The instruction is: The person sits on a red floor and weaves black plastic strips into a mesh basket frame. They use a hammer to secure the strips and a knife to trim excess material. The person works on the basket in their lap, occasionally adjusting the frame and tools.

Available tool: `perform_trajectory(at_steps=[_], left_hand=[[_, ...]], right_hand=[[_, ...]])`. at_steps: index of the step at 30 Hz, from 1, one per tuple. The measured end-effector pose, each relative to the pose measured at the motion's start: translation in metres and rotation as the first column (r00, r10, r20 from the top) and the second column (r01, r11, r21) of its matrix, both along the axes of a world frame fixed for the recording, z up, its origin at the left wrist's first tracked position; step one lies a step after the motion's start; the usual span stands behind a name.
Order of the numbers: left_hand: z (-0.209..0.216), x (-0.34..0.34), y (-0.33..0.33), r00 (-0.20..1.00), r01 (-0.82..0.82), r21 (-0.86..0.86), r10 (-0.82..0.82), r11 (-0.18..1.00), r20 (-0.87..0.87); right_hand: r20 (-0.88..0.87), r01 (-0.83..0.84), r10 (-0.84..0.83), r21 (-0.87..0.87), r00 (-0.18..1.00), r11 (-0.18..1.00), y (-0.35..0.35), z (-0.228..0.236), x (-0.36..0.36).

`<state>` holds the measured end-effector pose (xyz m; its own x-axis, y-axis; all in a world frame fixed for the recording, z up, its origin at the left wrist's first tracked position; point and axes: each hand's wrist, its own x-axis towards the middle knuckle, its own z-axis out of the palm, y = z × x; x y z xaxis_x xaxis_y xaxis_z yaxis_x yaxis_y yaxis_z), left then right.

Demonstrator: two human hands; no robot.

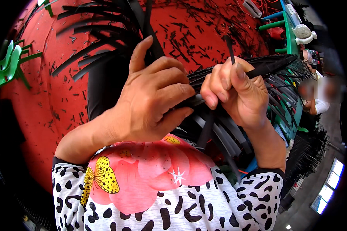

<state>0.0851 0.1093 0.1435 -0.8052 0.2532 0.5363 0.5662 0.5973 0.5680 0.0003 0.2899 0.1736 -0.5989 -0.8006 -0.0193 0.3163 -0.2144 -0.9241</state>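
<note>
The black strips [196,78] being worked lie at the centre of the frame, in a dense band between the person's two hands and partly behind them. One narrow strip [230,47] stands up at the top of the right hand [237,92], whose thumb and fingers look closed on it. On the left hand [156,92], the index finger is raised apart and the others curl toward the thumb with a gap left; whether they hold a strip cannot be told.

The work probably goes best if the right fingers pinch the narrow strip close to where it meets the band, keep it flat and pull evenly, while the left fingers steady the neighbouring strips. Loose lengths [221,134] hang below the right hand and a fan of strips [94,29] spreads at the upper left; both could snag or twist if not kept apart.

The hands cover the crossing point, so the strip's path and the tightness there are hidden. The upper edge cuts off part of the fan. Farther out, dark offcuts [177,44] scatter over the red floor [52,79], and the dark tangle at the lower right is hard to make out.
</note>
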Motion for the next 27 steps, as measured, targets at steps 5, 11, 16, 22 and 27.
perform_trajectory(at_steps=[5,11,16,22,27], left_hand=[[0.000,0.006,0.017,0.988,-0.133,-0.031,0.130,0.991,-0.085],[-0.008,0.007,0.030,0.955,-0.233,0.025,0.233,0.972,-0.181],[-0.017,0.011,0.029,0.948,-0.228,0.081,0.240,0.970,-0.211],[-0.023,0.008,0.031,0.937,-0.215,0.138,0.244,0.967,-0.252],[-0.023,0.009,0.035,0.943,-0.228,0.178,0.263,0.957,-0.206]], right_hand=[[-0.036,-0.001,0.000,-0.025,0.999,1.000,0.003,-0.002,0.001],[-0.008,0.008,-0.009,-0.100,1.000,0.995,0.005,-0.006,0.003],[0.010,0.004,-0.003,-0.140,1.000,0.990,0.008,-0.007,0.004],[0.005,0.028,-0.027,-0.124,1.000,0.992,0.009,-0.006,0.005],[0.031,0.007,-0.002,-0.156,1.000,0.988,0.011,-0.007,0.003]])
